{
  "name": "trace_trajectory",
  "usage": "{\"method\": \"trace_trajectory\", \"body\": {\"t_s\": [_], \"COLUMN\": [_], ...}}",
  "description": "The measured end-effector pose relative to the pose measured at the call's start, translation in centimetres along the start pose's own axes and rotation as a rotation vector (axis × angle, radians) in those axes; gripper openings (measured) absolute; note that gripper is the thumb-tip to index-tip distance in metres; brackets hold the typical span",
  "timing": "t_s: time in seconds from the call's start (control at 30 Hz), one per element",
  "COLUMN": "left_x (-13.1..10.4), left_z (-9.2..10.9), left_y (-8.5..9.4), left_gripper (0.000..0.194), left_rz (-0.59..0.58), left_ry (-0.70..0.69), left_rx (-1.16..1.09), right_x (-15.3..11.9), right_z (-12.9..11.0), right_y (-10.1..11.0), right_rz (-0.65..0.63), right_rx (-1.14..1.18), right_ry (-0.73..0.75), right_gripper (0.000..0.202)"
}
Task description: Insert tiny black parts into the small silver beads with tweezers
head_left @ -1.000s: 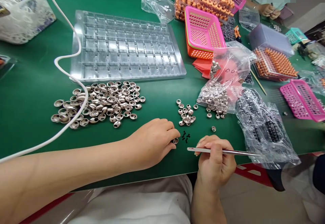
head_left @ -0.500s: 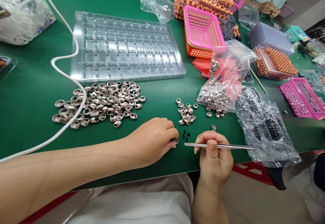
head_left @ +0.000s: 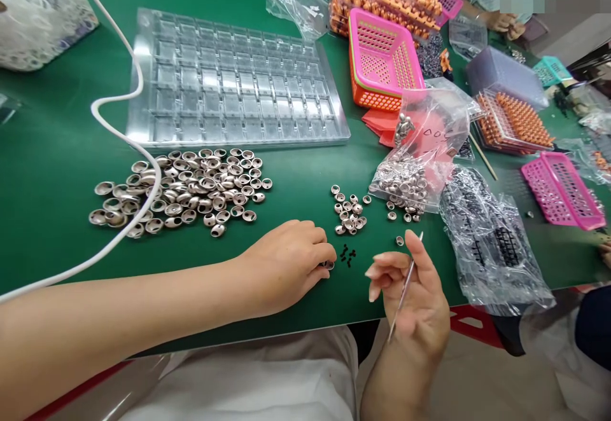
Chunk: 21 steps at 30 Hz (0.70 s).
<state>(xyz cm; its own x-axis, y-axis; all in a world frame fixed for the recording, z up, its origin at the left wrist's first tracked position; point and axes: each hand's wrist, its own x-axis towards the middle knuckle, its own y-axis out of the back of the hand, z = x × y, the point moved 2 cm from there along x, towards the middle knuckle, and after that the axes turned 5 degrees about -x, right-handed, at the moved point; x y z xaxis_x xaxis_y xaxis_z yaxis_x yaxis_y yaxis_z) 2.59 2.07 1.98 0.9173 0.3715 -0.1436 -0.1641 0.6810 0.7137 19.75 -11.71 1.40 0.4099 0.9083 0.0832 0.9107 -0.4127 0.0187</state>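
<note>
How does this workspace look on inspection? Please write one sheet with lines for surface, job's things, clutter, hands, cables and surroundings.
Surface: green table, showing between the things on it.
Job's things: black pieces between the hands; small metal cups just beyond; pile of larger metal cups to the left.
Clutter: transparent tray behind that pile; stacked baskets, bag of metal parts and bag of black parts toward the right.
Hands: left hand has one metal cup at its fingertips; right hand, palm up, holds a slim metal tool.
Cables: white cable crosses the pile in view; contact cannot be told.
Surroundings: another person's hands, upper right.
</note>
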Motion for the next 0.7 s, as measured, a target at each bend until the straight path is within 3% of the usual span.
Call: {"method": "trace_trajectory", "body": {"t_s": [0.27,0.37,0.53,0.7], "left_x": [-0.2,-0.3,-0.2,-0.3], "left_z": [-0.2,-0.2,-0.3,-0.3], "left_y": [-0.2,-0.3,-0.5,-0.6], "left_gripper": [0.007,0.006,0.007,0.010], "left_rz": [0.047,0.067,0.079,0.099], "left_ry": [-0.024,-0.030,-0.040,-0.050], "left_rx": [-0.015,-0.031,-0.043,-0.053], "right_x": [-0.2,-0.2,-0.2,0.0], "right_z": [0.9,0.8,0.7,1.0], "right_y": [2.1,1.7,0.4,0.1], "right_rz": [-0.157,-0.155,0.031,0.063], "right_rx": [0.117,0.057,-0.027,-0.123], "right_ry": [0.094,0.099,0.031,0.070], "right_gripper": [0.096,0.084,0.035,0.033]}}
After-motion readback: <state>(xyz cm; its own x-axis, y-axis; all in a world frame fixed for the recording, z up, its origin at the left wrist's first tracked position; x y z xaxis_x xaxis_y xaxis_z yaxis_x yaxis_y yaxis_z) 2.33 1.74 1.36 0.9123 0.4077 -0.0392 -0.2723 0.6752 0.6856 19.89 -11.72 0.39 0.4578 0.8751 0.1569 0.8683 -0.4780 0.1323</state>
